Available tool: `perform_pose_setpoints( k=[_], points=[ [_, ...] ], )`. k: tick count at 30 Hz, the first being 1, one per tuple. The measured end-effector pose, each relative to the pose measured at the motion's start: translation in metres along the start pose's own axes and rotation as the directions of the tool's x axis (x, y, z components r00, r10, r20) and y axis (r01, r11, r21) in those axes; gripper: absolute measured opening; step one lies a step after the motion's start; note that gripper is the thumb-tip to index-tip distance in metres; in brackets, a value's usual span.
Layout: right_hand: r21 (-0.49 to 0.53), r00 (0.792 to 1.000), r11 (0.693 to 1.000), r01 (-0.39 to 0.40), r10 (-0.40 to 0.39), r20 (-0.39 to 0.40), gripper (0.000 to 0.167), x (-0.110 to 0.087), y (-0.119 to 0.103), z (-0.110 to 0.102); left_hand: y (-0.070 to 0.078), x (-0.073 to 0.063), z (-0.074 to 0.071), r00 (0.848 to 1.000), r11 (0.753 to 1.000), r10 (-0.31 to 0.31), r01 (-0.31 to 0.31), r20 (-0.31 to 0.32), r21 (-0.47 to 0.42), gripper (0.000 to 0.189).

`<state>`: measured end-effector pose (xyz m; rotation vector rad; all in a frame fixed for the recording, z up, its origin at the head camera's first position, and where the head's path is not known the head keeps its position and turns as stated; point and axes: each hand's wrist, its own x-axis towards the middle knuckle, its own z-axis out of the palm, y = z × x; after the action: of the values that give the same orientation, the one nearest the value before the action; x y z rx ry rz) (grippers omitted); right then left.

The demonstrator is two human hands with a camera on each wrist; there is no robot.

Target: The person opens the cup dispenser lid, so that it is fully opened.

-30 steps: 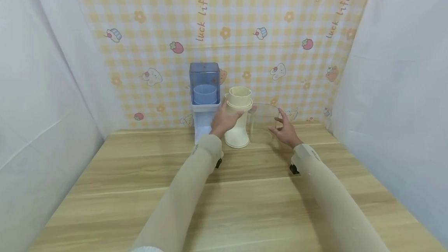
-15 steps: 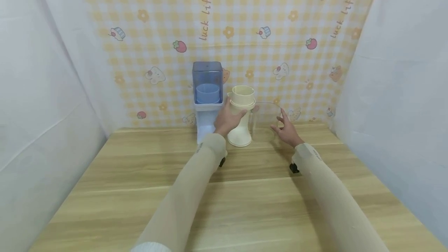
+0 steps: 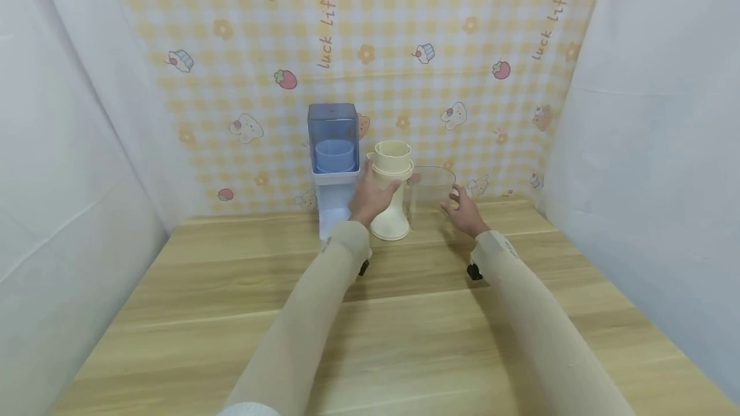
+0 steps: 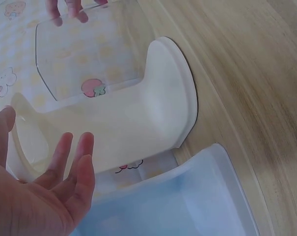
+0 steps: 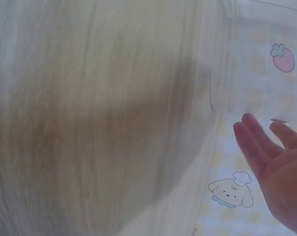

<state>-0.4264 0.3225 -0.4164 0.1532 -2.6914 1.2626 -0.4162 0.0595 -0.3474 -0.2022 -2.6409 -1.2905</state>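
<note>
A cream dispenser (image 3: 393,162) with a round cup-like top stands upright near the back of the table. My left hand (image 3: 372,198) holds its upper part, thumb across the front and fingers round the left side; in the left wrist view its stand (image 4: 114,123) shows beside the fingers. Right of it is a clear open-topped box (image 3: 430,194), faint against the cloth. My right hand (image 3: 464,210) is at the box's right side, its fingertips at the wall and nothing gripped. In the right wrist view the fingers (image 5: 256,142) are loosely extended.
A blue dispenser (image 3: 335,140) with a tinted clear cover and pale base stands close on the left of the cream one. A patterned cloth (image 3: 370,88) hangs right behind. White curtains (image 3: 636,165) flank the wooden table (image 3: 399,332).
My right fingers have bent and lowered a little at the box's right edge, and the box sits slightly nearer the cream dispenser. The left hand keeps its hold. The head view shifts slightly.
</note>
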Motion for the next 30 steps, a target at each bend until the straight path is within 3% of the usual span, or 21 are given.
perform_pose_setpoints(
  k=[8, 16, 25, 30],
  points=[
    [-0.034, 0.997, 0.997, -0.073, 0.073, -0.004, 0.061, -0.002, 0.005, -0.003, 0.003, -0.001, 0.0, 1.0, 1.0, -0.006, 0.005, 0.028, 0.014, 0.091],
    [-0.026, 0.998, 1.0, -0.016, 0.014, -0.063, 0.058, -0.006, 0.002, -0.005, -0.004, 0.0, 0.0, 1.0, 1.0, 0.01, -0.01, 0.001, 0.009, 0.092],
    [-0.056, 0.991, 0.998, 0.04, -0.047, -0.126, 0.064, -0.019, -0.021, -0.001, -0.005, -0.011, -0.019, 0.998, 0.999, 0.018, -0.021, 0.066, 0.04, 0.078],
    [-0.063, 0.983, 0.996, 0.056, -0.066, -0.171, 0.067, -0.031, -0.027, 0.0, -0.009, -0.023, -0.02, 0.987, 1.0, -0.014, 0.01, 0.161, 0.027, 0.072]
  ],
)
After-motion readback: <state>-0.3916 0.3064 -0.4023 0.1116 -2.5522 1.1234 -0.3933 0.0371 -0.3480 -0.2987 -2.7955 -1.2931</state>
